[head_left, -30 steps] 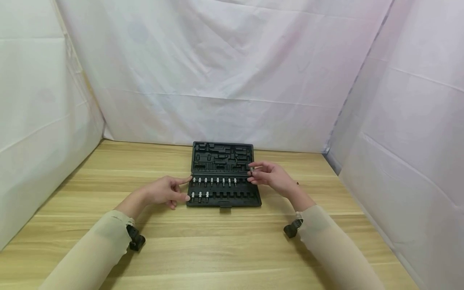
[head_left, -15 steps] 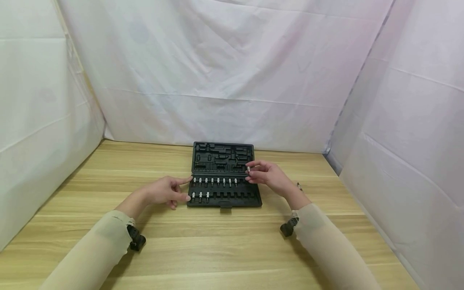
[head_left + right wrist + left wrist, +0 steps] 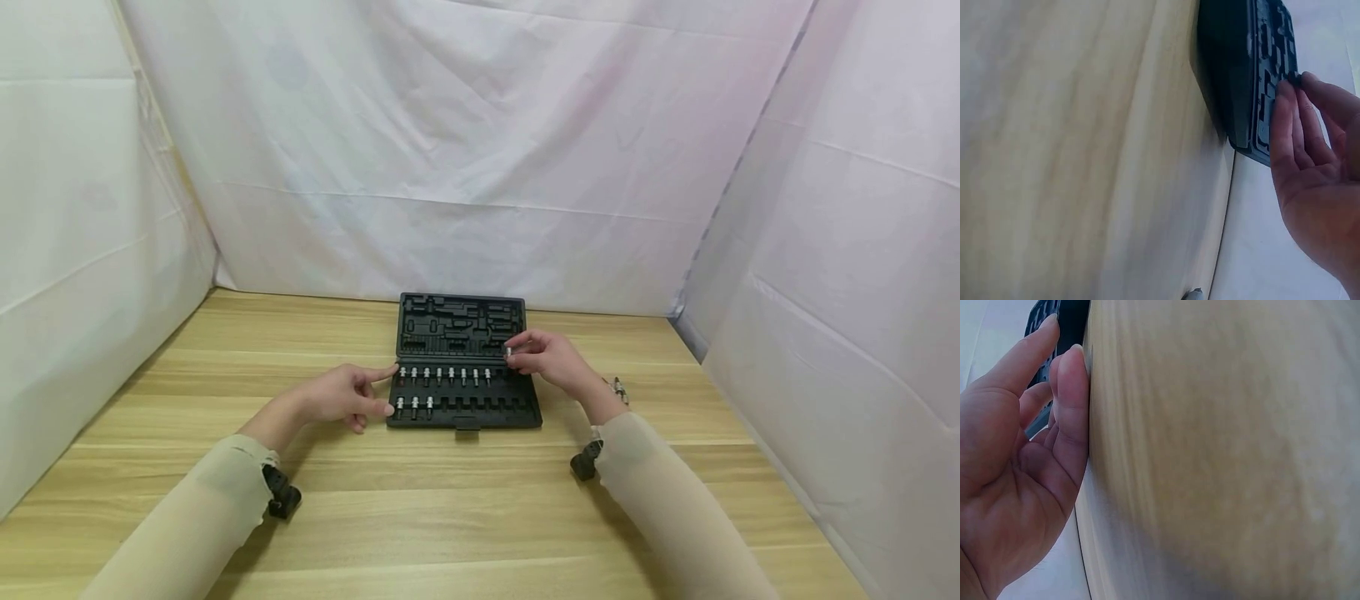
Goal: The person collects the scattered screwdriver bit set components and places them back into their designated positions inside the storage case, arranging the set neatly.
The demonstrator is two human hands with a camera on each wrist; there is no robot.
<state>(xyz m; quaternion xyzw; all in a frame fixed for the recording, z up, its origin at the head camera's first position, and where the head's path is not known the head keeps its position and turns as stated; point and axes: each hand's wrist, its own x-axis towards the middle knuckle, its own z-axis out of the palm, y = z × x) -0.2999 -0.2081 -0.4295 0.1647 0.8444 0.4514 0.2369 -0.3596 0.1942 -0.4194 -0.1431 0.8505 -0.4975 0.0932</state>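
A black socket case (image 3: 462, 417) lies unfolded on the table, with silver-topped bit sockets (image 3: 438, 377) standing in two rows in its near half. The far row has several from the left; the near row has three at its left end. My left hand (image 3: 341, 396) touches the case's left side with index finger and thumb stretched out, its other fingers bent beneath. Over the right part of the case, my right hand (image 3: 551, 360) pinches one bit socket (image 3: 509, 352) between thumb and fingertips. In the right wrist view, the fingers (image 3: 1284, 109) mostly hide this piece.
More loose bit sockets (image 3: 618, 390) lie on the wooden table (image 3: 450, 517), right of the case beside my right wrist. The case's far half (image 3: 461, 325) has moulded recesses. White cloth (image 3: 450, 150) hangs behind the table and on both sides.
My right hand has moved a little left over the case with the pinched bit socket. More of the loose sockets beside the right wrist now shows. My left hand stays put.
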